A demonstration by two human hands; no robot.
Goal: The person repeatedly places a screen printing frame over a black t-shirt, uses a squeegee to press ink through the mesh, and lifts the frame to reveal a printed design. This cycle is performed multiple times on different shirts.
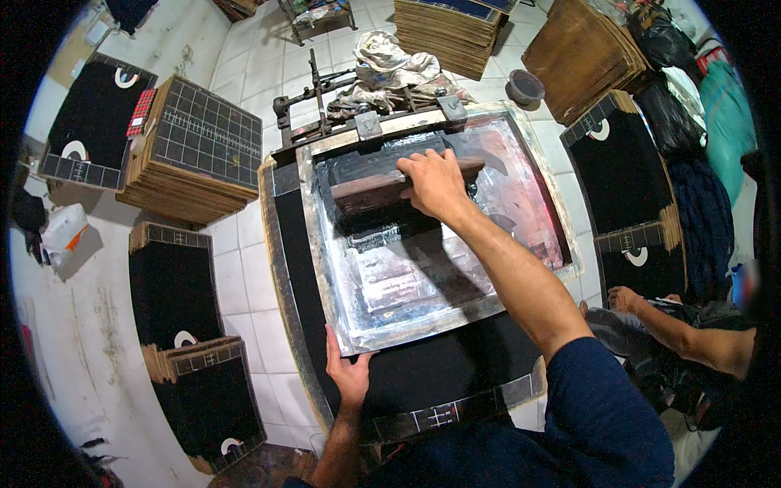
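My right hand (435, 183) is closed over the top of a long wooden-handled squeegee (362, 192), which lies across the far half of a silk-screen frame (431, 329). Dark ink smears the mesh around its blade, and a reddish tint covers the mesh's right side. At the frame's near left corner, my left hand (348, 376) grips the edge, thumb on the near side and fingers along the left side. Beneath the frame lies black fabric (455, 362) on a printing board (488, 403). Two metal clamps (368, 125) hold the frame's far edge.
Black fabric pieces on boards (172, 285) line the left, beside a tall board stack (207, 138). More boards with black fabric (622, 175) stand right. Stained rags (394, 61) and a dark tub (525, 88) lie beyond. Another person's forearm (691, 337) is at the right.
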